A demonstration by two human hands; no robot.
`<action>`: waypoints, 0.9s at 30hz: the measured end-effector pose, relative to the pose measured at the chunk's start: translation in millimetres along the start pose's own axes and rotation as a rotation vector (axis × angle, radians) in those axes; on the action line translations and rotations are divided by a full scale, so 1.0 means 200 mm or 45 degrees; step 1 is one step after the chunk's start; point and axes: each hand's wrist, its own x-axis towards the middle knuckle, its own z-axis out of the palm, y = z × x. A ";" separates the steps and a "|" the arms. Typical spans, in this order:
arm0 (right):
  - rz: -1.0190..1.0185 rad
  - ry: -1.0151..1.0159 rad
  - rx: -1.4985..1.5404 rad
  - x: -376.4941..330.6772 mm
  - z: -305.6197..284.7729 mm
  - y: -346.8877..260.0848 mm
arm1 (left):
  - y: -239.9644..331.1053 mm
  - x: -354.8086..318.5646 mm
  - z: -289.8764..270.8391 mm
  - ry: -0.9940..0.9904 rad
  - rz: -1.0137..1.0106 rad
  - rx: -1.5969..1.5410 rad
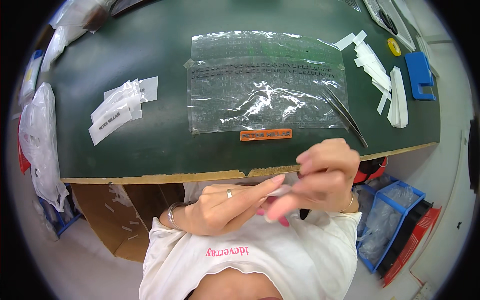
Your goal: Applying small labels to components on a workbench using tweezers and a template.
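White labels [111,123] lie at left on the green counter [145,160]; clear lettered sheets [215,110] fill its middle, tweezers [348,120] over their right edge, beside white strips [372,65]. An orange bar [266,139] lies just nearer. Off the near edge, the left hand [225,207] pinches a pale piece [281,191], small, whitish, partly hidden; the right hand [325,175], blurred, curls beside it, its grip unclear.

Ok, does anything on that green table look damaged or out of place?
Yes: the table's tan front edge looks chipped, with a small notch near its middle. At right, white strips lie in a skewed, overlapping heap, untidy beside the straighter bundle.
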 end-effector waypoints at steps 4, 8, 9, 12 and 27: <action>-0.112 -0.087 -0.289 0.01 -0.04 -0.03 | 0.00 -0.01 -0.01 0.031 -0.038 -0.074; -0.228 -0.101 -0.531 -0.01 -0.01 -0.04 | 0.00 -0.03 -0.02 -0.031 -0.199 -0.360; -0.228 -0.095 -0.541 -0.02 0.00 -0.04 | 0.00 -0.03 -0.02 -0.011 -0.184 -0.363; -0.292 0.004 -0.475 -0.04 0.05 -0.03 | -0.01 -0.03 -0.03 -0.042 -0.245 -0.444; -0.351 -0.039 -0.432 -0.03 0.12 -0.02 | 0.01 -0.08 -0.09 0.072 -0.310 -0.491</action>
